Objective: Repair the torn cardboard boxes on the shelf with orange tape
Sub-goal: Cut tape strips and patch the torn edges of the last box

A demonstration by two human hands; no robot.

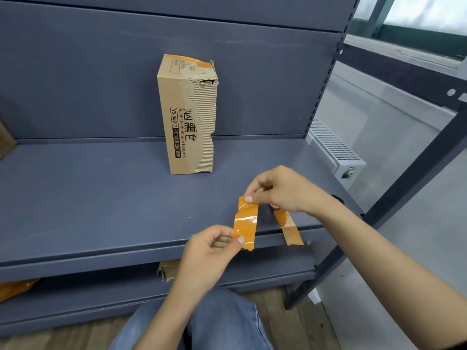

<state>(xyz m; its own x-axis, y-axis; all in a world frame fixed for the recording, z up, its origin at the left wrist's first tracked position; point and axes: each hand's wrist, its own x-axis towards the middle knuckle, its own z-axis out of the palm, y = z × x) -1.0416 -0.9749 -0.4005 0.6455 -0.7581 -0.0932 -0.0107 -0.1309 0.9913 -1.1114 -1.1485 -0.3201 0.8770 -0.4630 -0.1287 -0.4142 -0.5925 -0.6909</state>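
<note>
Orange tape strip point(246, 222) hangs stretched between my two hands, just above the front edge of the shelf point(101, 198). My right hand point(280, 192) pinches its upper end between thumb and fingers; my left hand point(211, 251) pinches the lower end the same way, thumb on top. A second strip point(288, 229) dangles from under my right hand, over the shelf edge, and I cannot tell whether it is stuck to my fingers or to the shelf.

The strip already looks creased and slightly twisted near the middle, with a glossy fold. I judge the main risk is that it folds over and sticks to itself if I let the tension go or bring my hands closer. It could also catch the dangling strip, which hangs just beside it, and the two would bond. Sticky tape on fingertips may refuse to release cleanly when I press it down, pulling it crooked.

The cardboard box point(188, 114) stands upright farther back on the shelf, well apart from both hands, up and to the left of the strip. Its torn side, with exposed ripples and a ragged top corner, faces right and toward me. Some orange tape already shows on its top. Reaching it means carrying the strip across while keeping it taut.
</note>
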